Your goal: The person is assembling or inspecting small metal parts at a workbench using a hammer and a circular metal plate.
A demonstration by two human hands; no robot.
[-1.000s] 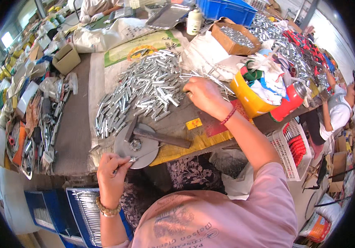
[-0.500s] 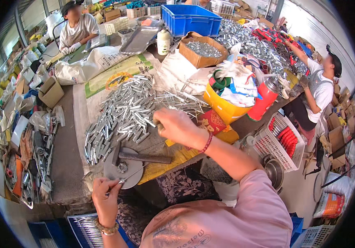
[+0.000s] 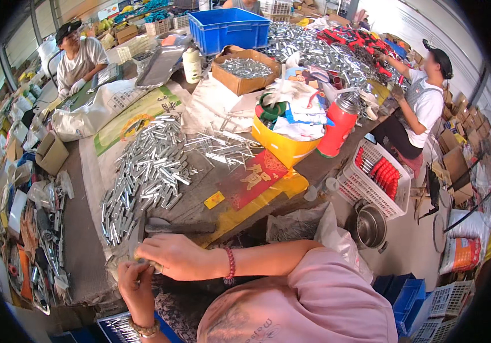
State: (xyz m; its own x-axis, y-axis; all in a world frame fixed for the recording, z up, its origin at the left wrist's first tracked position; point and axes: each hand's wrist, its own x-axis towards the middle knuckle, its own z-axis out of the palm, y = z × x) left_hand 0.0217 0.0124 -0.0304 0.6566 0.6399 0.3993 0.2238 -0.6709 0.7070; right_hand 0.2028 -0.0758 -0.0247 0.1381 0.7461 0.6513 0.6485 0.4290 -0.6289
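Observation:
My left hand (image 3: 136,284) is closed in a pinch at the table's near edge. A glint of a thin metal rod shows by its fingertips, mostly hidden. My right hand (image 3: 172,255) is bent over it, fingers closed against the left fingertips; what it holds is hidden. Just beyond them lies a hammer (image 3: 181,227), its dark handle pointing right and its head partly covered by my right hand. A heap of short silver metal tubes (image 3: 148,171) spreads on the table past the hammer. Right of the heap are scattered thin metal rods (image 3: 225,148).
A yellow tub (image 3: 282,143) with cloths and a red flask (image 3: 337,126) stand to the right. Farther back are a cardboard box (image 3: 244,71) of small metal parts and a blue crate (image 3: 228,31). Co-workers sit at the far left and right. A blue tray (image 3: 105,328) of metal pieces is below.
My right hand has come from over the tube heap down to the left hand, and the two now meet. The view has shifted, and the round metal plate is now mostly covered.

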